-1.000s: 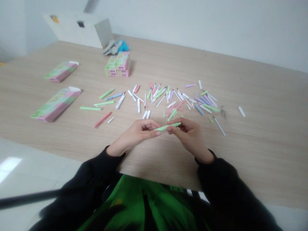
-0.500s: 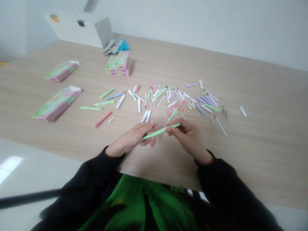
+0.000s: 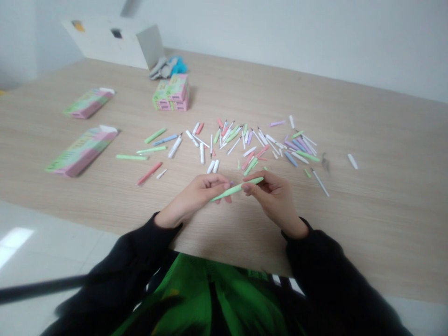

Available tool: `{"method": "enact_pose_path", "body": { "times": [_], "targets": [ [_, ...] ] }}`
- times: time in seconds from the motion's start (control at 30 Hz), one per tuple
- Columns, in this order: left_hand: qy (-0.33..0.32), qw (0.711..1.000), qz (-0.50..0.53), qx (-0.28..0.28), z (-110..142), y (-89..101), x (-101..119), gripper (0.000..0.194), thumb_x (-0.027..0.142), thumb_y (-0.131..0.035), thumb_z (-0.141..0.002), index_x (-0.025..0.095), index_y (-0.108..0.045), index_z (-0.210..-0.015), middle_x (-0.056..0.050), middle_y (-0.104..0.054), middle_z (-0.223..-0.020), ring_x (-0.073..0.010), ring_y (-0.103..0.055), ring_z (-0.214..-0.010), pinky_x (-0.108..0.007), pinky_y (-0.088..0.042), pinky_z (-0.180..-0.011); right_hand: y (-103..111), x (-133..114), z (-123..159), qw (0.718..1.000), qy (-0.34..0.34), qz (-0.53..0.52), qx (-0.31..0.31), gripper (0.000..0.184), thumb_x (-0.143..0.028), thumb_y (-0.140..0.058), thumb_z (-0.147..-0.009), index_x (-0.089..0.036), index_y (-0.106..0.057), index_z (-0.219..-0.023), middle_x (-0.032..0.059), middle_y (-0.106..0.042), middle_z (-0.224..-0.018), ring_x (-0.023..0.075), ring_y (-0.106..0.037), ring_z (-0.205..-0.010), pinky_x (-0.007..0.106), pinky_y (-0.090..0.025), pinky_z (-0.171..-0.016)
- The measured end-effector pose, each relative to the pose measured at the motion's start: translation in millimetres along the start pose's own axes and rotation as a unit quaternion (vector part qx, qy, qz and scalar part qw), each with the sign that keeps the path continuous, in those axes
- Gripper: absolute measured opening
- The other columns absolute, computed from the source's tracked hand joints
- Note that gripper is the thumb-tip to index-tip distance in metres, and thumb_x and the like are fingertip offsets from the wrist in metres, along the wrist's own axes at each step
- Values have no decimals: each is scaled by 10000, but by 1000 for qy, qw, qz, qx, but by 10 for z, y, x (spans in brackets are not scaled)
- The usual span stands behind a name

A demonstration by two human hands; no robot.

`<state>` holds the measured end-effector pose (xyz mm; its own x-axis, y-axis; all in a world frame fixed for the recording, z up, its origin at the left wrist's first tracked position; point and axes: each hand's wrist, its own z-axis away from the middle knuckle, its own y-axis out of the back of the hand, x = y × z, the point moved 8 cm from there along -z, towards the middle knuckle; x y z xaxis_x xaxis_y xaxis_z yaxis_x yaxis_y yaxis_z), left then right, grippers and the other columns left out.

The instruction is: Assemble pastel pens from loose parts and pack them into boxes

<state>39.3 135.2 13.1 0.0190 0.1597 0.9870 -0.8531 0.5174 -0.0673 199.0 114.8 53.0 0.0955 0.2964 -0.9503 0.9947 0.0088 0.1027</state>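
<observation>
Between my two hands is a light green pen [image 3: 235,189], tilted up toward the right above the table edge. My right hand [image 3: 275,198] pinches it near its upper right end with thumb and fingers. My left hand [image 3: 199,196] closes on its lower left part, thumb on top and fingers underneath. Just beyond my hands lie two white pen caps [image 3: 213,166] side by side. A mixed pile of pen parts [image 3: 238,135], with white refills and coloured barrels, spreads behind them.
Several assembled-looking pens, among them a red pen [image 3: 149,173] and a green pen [image 3: 132,157], lie to the left. Two flat pastel cartons [image 3: 82,150] rest farther left. Stacked small boxes [image 3: 171,93], grey and blue cloth [image 3: 168,67] and a white box [image 3: 105,42] stand at the back.
My left thumb has come down onto the green pen, and the left fingers have closed around it. My right hand keeps its pinch, nearly unmoved.
</observation>
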Motion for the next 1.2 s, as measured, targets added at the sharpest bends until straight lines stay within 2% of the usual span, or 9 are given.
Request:
{"method": "enact_pose_path", "body": {
  "times": [0.1, 0.2, 0.27, 0.5, 0.7, 0.8, 0.97, 1.13, 1.2],
  "targets": [
    [13, 999, 28, -24, 12, -31, -16, 403, 508, -772, -808, 156, -643, -956, -19, -707, -792, -114, -587, -652, -231, -406, -601, -5, 12, 8, 1000, 2, 6, -1, 100, -256, -838, -784, -214, -756, -822, -35, -690, -673, 102, -605, -615, 245, -463, -597],
    [65, 988, 31, -134, 76, -199, -90, 546, 643, -494, -950, 133, -664, -1047, -70, -726, -775, -128, -571, -567, -265, -399, -553, -21, 19, 17, 1000, 2, 2, -12, 83, -260, -823, -803, -218, -755, -826, -32, -700, -680, 108, -622, -630, 248, -468, -604],
    [65, 985, 15, -161, 97, -233, -93, 563, 620, -441, -979, 122, -703, -1009, -44, -677, -675, -115, -504, -513, -264, -363, -521, -14, 16, 17, 1000, 2, -6, -10, 95, -260, -838, -791, -224, -756, -823, -37, -701, -681, 103, -619, -625, 242, -467, -600],
    [-30, 998, -58, -12, 15, 3, 56, 280, 415, -730, -857, 137, -745, -829, -31, -687, -759, -123, -544, -692, -241, -410, -659, 17, 50, 12, 1000, -8, -12, 12, 151, -283, -873, -757, -227, -759, -838, -35, -700, -675, 107, -628, -618, 247, -485, -603],
    [35, 986, 37, -161, 124, -211, -50, 484, 505, -473, -996, 106, -746, -971, 14, -514, -607, -92, -384, -501, -252, -311, -509, -42, 2, 18, 1000, 4, -29, -12, 131, -318, -831, -802, -224, -745, -828, -31, -703, -669, 109, -636, -607, 248, -501, -593],
    [20, 993, 6, -120, 101, -161, -40, 398, 485, -587, -949, 122, -750, -964, 40, -465, -600, -84, -340, -506, -240, -265, -498, -25, -33, 5, 1000, 0, -20, 5, 194, -368, -848, -774, -217, -727, -791, -33, -685, -643, 108, -622, -573, 246, -510, -569],
    [-72, 993, -92, 7, 45, -37, 122, 274, 427, -712, -871, 154, -744, -872, -35, -681, -827, -158, -569, -763, -267, -426, -693, 36, 34, -6, 997, -46, -3, 55, 291, -456, -864, -721, -212, -711, -760, -27, -667, -610, 122, -604, -536, 262, -515, -531],
    [-10, 995, -47, -85, 55, -154, 0, 469, 526, -489, -994, 136, -737, -920, 29, -499, -602, -95, -351, -505, -243, -282, -503, -20, 25, 10, 999, -39, -7, 30, 244, -426, -847, -744, -221, -718, -771, -28, -677, -621, 124, -610, -558, 271, -523, -568],
    [-27, 995, -59, -80, 57, -134, 18, 465, 517, -503, -993, 137, -743, -873, 37, -460, -572, -99, -365, -517, -240, -306, -524, -29, 20, 18, 999, -40, -6, 28, 245, -423, -852, -740, -220, -718, -770, -28, -675, -620, 125, -611, -560, 272, -521, -571]
  ]
}}
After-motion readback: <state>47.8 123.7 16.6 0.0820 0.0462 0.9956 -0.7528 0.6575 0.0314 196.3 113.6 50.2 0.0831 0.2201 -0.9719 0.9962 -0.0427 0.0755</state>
